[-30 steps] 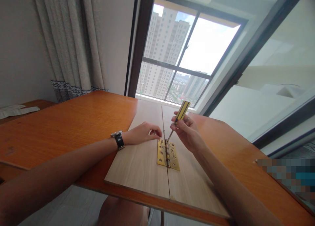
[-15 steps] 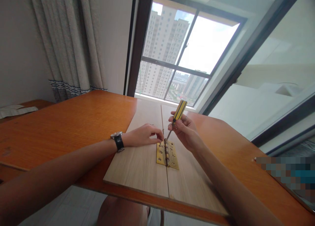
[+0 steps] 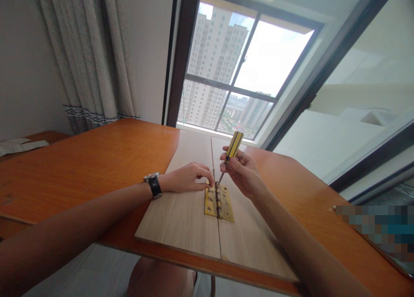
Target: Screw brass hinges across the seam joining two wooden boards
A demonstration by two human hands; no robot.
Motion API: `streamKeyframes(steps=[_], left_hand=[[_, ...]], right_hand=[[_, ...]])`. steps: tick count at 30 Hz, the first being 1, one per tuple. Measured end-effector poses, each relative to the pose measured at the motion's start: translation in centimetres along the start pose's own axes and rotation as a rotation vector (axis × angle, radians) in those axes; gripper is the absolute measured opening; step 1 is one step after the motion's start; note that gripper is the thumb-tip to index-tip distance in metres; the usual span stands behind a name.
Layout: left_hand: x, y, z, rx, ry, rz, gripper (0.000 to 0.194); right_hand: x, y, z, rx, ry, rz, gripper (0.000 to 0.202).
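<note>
A brass-coloured butt hinge (image 3: 219, 202) lies unfolded over the seam between two pale wood boards, one leaf on each. My right hand (image 3: 242, 170) grips a screwdriver (image 3: 234, 147) by its yellow-and-black handle. The tool leans, handle up, and its shaft runs down to the upper end of the hinge by the knuckle; the exact tip contact is too small to tell. My left hand (image 3: 194, 176) rests on the left board (image 3: 177, 219), thumb and index finger closed together at the hinge's upper left corner. What sits between those fingertips is hidden.
Under the boards is an orange-brown wooden table (image 3: 97, 167). The right board (image 3: 252, 245) reaches the table's front edge. A window (image 3: 258, 73) stands behind, with a grey curtain (image 3: 93, 51) at left. Pale strips (image 3: 22, 147) lie far left.
The view has shifted very slightly. Both hands, the screwdriver and the hinge keep nearly the same places relative to each other.
</note>
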State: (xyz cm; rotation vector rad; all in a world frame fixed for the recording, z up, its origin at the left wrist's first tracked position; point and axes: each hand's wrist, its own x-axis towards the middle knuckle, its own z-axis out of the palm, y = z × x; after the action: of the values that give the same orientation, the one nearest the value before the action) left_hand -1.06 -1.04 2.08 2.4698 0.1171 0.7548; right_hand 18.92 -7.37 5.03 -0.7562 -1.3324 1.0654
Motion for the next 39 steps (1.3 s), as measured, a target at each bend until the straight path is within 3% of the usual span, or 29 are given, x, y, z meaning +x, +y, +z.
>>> streamKeyframes(steps=[21,30,39], left_hand=[[0.03,-0.20,0.57,-0.017,0.007,0.018,0.013],[0.05,-0.37,0.78,-0.052,-0.017,-0.102,0.012],[0.19,-0.06,0.56,-0.013,-0.038,-0.118,0.008]], right_hand=[[0.03,0.14,0.34,-0.030,-0.007,-0.005,0.039],[-0.15,0.16,0.32,-0.031,0.011,-0.011,0.040],[-0.27,0.19,0.52,-0.020,0.014,-0.026,0.038]])
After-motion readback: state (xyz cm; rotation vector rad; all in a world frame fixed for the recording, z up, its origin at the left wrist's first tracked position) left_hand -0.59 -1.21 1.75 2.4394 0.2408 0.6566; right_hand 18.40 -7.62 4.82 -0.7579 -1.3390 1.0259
